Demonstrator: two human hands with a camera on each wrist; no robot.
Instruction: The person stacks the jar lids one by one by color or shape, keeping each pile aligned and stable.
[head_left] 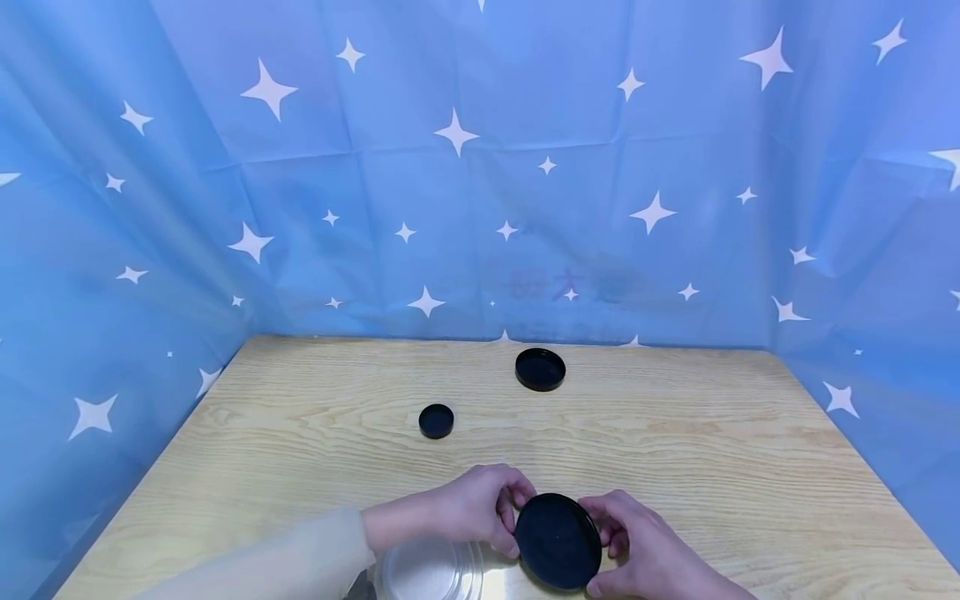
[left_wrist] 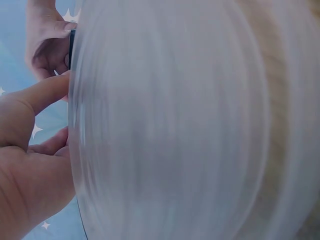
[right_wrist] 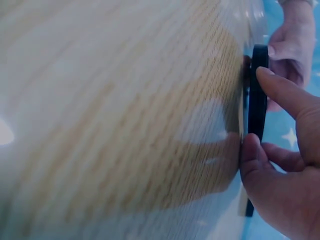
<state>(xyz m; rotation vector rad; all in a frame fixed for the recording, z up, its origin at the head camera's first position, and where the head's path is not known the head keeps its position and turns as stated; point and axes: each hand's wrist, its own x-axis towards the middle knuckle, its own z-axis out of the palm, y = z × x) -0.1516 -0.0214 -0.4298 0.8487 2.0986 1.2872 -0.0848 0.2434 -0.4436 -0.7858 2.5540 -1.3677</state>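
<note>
both hands grip a big black lid [head_left: 558, 540] at the near table [head_left: 675, 450] edge, left hand [head_left: 472, 504] and right hand [head_left: 645, 550] curled round its rim, over a clear jar [head_left: 429, 571]

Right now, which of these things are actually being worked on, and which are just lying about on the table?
In hand:
large black lid, held by left hand and right hand
clear plastic jar

Lying about:
small black lid
medium black lid

Light wood-grain table [head_left: 675, 433]; blue star-print curtain [head_left: 480, 183] enclosing 3 sides.
</note>
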